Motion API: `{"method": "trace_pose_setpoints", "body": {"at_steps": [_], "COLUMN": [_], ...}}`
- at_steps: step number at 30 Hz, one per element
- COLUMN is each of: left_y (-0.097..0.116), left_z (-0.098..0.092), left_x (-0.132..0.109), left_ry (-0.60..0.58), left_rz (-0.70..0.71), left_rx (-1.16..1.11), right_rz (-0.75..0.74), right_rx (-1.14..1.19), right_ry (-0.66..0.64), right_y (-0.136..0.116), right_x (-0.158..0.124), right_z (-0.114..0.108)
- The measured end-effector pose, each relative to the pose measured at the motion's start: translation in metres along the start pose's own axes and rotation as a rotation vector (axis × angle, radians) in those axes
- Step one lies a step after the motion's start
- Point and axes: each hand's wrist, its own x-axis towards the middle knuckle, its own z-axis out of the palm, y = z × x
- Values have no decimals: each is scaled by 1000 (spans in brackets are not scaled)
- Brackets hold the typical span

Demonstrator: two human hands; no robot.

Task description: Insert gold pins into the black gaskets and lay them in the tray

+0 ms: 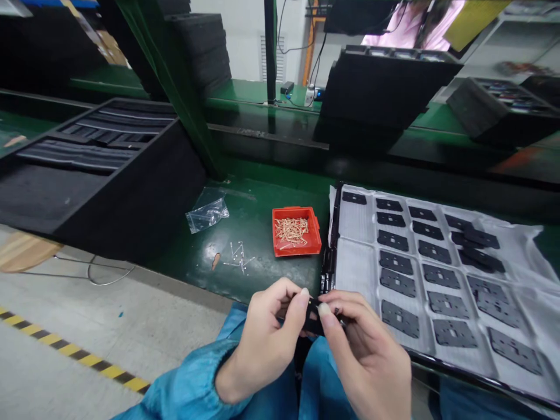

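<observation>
You've got your left hand (262, 341) and right hand (365, 350) pinching a small black part (314, 318) up close, fingertips steadying it, right beside the laid-out black plates (396, 280).

Head-worn view; forward and down; close above left hand (262, 344), right hand (365, 350)

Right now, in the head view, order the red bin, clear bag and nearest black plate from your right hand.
From the right hand:
1. Black plate, right, on the white sheet
2. Red bin, ahead on the bench
3. Clear plastic bag, farther left
</observation>
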Motion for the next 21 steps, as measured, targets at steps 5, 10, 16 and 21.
{"method": "trace_pose_setpoints", "body": {"at_steps": [5, 10, 16, 21], "left_y": [-11, -16, -19, -16], "left_z": [2, 0, 5, 11], "left_x": [0, 3, -5, -8], "left_ry": [75, 165, 81, 93], "left_rz": [155, 239, 283, 186], "left_rx": [193, 190, 205, 92], "right_rz": [-151, -10, 182, 231], "right_rx": [-374, -333, 150, 350], "right_ry": [155, 324, 225, 252], "right_y": [-5, 4, 8, 1], "right_x": [-15, -25, -5, -1], "right_z": [3, -4, 15, 21]}}
